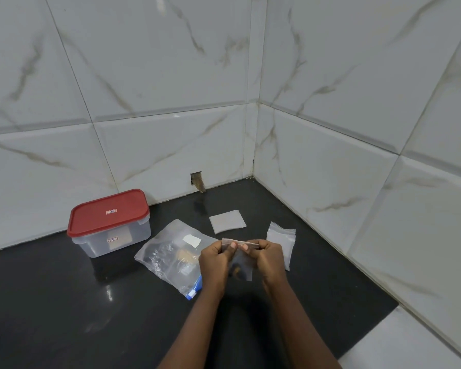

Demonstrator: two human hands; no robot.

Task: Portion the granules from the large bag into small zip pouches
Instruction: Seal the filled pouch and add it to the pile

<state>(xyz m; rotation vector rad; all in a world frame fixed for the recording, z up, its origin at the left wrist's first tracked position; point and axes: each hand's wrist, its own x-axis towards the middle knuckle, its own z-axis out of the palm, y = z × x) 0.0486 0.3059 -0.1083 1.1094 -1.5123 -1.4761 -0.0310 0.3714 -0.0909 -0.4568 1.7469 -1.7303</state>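
Observation:
A small clear zip pouch (241, 258) hangs between my two hands above the black counter, with brown granules in its bottom. My left hand (215, 262) pinches the left end of its zip strip. My right hand (267, 258) pinches the right end. The large clear bag (168, 255) lies flat on the counter just left of my hands, with a blue zip slider at its near corner and some brown granules inside. A stack of small pouches (283, 239) leans to the right of my right hand. One flat small pouch (227, 221) lies behind my hands.
A clear plastic box with a red lid (109, 222) stands at the back left against the wall. Marble-look tiled walls meet in a corner behind and to the right. The black counter (64, 302) ends at a white surface (399, 344) near right.

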